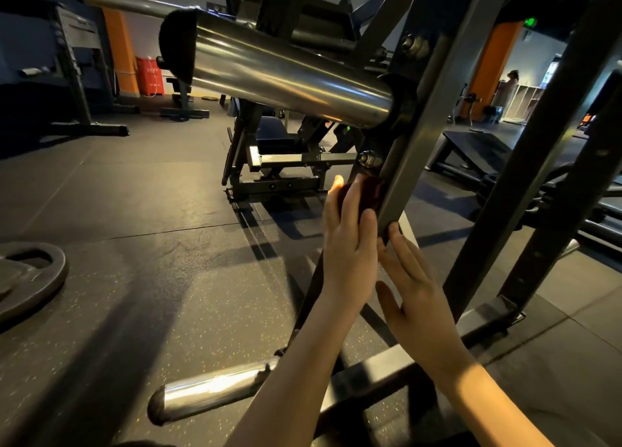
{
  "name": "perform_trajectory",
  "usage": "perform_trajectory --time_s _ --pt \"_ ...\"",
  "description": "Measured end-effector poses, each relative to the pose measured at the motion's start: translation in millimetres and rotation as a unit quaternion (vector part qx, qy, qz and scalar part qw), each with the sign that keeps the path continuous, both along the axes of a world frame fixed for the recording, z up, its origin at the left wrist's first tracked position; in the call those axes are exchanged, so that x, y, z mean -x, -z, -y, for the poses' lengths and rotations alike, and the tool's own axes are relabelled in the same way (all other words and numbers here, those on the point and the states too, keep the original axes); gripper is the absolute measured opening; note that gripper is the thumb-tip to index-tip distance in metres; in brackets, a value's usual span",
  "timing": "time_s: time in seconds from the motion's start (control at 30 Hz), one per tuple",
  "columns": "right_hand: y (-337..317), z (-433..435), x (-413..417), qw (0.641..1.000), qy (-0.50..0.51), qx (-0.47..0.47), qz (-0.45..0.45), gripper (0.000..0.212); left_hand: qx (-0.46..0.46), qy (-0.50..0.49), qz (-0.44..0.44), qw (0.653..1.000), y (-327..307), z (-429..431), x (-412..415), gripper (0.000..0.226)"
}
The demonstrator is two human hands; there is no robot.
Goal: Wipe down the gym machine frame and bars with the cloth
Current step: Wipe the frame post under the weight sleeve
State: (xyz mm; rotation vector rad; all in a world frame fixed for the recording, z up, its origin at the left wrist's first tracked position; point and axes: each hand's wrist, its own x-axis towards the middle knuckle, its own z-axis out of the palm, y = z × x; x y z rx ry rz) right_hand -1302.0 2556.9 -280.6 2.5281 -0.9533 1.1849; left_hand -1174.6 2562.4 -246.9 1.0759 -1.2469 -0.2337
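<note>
Dark-red cloth (370, 194) on frame bar (424, 136); left grip (350, 248) — flat, pressing cloth; right grip (420, 305) — flat, touching bar

Open floor (151, 194) on the left, chrome sleeve (286, 72) overhead, slanted frame post (420, 136) ahead, chrome peg (208, 392) below

We find nothing we can read. The red box (149, 76) at upper left bears white marks too blurred to make out, and the green lit sign (531, 22) at upper right shows only glow.
</note>
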Motion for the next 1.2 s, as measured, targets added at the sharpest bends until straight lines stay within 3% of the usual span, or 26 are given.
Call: perform_trajectory --time_s 0.1,0.3,0.5,0.73,0.83,1.0,1.2 --pt "1 2 2 1.0 -0.012 0.002 -0.005 0.064 0.015 0.003 0.007 1.0 15 4 -2 0.047" --pt "1 0 2 1.0 -0.008 0.0 -0.008 0.079 -0.068 -0.009 -0.093 0.993 68 -7 -9 0.03" --pt "-1 -1 2 1.0 -0.012 -0.019 -0.006 0.075 0.022 0.005 0.013 1.0 39 -15 6 0.039" --pt "2 -1 4 0.999 -0.012 -0.043 0.001 0.077 -0.172 -0.006 -0.128 0.977 142 -25 -20 0.05" --pt "0 -4 1 0.998 -0.014 -0.059 0.006 0.075 -0.142 -0.007 -0.098 0.985 128 -36 -7 0.037" --pt "0 -5 1 0.997 -0.008 -0.071 -0.001 0.074 -0.09 -0.006 -0.009 0.996 112 -42 -1 0.039" --pt "1 -4 1 0.998 0.001 -0.065 -0.009 0.074 -0.212 0.021 -0.113 0.971 156 -55 -13 0.041"
